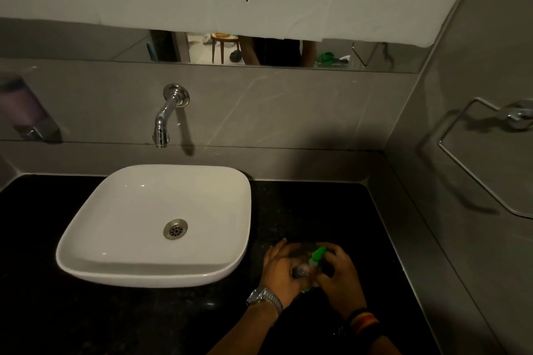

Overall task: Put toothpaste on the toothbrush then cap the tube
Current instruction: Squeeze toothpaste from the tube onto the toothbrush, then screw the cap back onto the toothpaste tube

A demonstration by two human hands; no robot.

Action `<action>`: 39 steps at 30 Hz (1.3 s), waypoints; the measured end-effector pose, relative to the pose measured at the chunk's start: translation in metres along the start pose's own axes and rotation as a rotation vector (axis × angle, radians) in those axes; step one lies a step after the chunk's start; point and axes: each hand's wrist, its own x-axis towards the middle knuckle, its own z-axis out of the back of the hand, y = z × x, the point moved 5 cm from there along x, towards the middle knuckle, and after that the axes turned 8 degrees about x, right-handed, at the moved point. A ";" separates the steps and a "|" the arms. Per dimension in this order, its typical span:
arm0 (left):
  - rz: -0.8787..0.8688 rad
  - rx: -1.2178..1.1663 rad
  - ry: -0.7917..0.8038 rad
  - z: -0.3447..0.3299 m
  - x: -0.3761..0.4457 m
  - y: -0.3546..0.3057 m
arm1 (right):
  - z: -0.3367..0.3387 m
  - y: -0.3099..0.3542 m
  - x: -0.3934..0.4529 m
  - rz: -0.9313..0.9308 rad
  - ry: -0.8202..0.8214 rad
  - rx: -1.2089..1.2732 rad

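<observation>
Head view: my left hand [281, 266] and right hand [336, 274] close together over black counter [129, 320], fingers curled round green toothpaste tube [315, 256]. Tube sits between both hands. Cannot tell if cap on. Best hold tube steady, squeeze slow. Toothbrush not seen. Behind, white sink [86, 265], then tap [164, 121].

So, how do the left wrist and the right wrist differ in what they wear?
The left wrist carries a silver metal watch with a link band, while the right wrist carries dark bands with orange and red stripes. The watch looks shiny and rigid; the bands look soft and matte. Both hands, left hand and right hand, meet around a green-tipped item over the black counter.
</observation>
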 end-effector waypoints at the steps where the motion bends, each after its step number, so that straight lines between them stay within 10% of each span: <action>1: 0.002 0.012 0.009 0.001 0.000 0.000 | -0.001 -0.002 0.002 -0.027 -0.044 -0.052; 34: -0.023 0.054 -0.015 0.002 -0.005 -0.005 | 0.004 -0.009 -0.009 0.174 -0.024 -0.066; 39: -0.016 0.081 -0.012 0.004 0.000 -0.004 | 0.002 -0.002 0.000 -0.059 -0.136 -0.127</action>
